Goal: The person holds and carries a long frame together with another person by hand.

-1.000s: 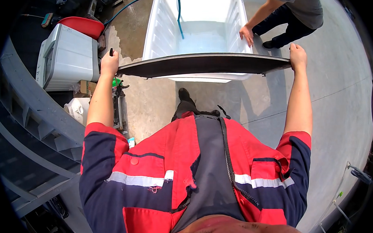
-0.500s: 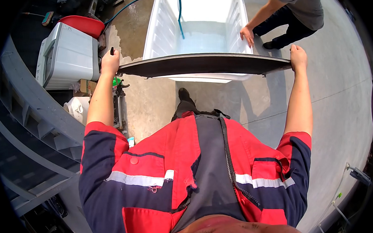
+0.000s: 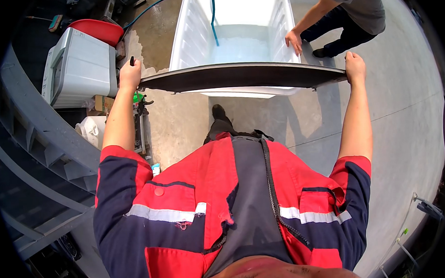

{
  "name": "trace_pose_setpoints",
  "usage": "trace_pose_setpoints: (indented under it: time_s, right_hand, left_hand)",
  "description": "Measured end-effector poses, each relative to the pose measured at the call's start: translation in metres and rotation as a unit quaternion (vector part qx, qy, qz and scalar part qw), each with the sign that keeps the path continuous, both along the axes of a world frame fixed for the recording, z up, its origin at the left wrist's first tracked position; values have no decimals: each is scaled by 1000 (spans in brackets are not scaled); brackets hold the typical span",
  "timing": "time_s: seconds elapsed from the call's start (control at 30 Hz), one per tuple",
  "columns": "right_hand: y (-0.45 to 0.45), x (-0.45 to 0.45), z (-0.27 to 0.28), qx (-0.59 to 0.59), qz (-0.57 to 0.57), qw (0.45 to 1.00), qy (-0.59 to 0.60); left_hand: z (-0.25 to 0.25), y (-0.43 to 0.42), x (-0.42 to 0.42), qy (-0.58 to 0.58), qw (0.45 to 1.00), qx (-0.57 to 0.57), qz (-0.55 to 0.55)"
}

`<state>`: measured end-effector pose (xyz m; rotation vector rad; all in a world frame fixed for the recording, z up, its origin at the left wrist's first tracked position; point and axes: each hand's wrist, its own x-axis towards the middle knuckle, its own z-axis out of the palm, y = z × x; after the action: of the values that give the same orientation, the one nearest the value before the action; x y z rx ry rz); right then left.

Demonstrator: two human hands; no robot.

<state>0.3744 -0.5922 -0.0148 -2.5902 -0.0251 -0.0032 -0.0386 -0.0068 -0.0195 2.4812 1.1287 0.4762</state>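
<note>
A wide, thin dark panel (image 3: 244,77) spans the view, seen nearly edge-on, with its pale upper edge facing away from me. My left hand (image 3: 130,74) is closed around its left end, and a small black piece sticks up from that fist. At the opposite end, my right hand (image 3: 355,67) grips the panel with fingers curled. Both arms are stretched forward. Just beyond the panel stands a large white tub (image 3: 184,41), its near rim partly hidden behind it. Shallow water (image 3: 240,45) covers the tub's bottom, and a blue-green hose (image 3: 214,20) hangs into it.
At right, another person (image 3: 358,9) rests a hand (image 3: 293,40) on the tub's rim. Left of me are a white appliance-like box (image 3: 82,65), a red basin (image 3: 98,31), a cardboard box (image 3: 103,103) and a grey metal frame (image 3: 53,126). Concrete floor (image 3: 403,81) extends right.
</note>
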Motion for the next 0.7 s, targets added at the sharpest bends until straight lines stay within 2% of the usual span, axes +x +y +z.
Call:
trace_pose_setpoints:
  time_s: [0.7]
  right_hand:
    - [1,-2,2,-1,-1,1000,0]
  left_hand:
    - [-5,6,-1,2,1000,3,0]
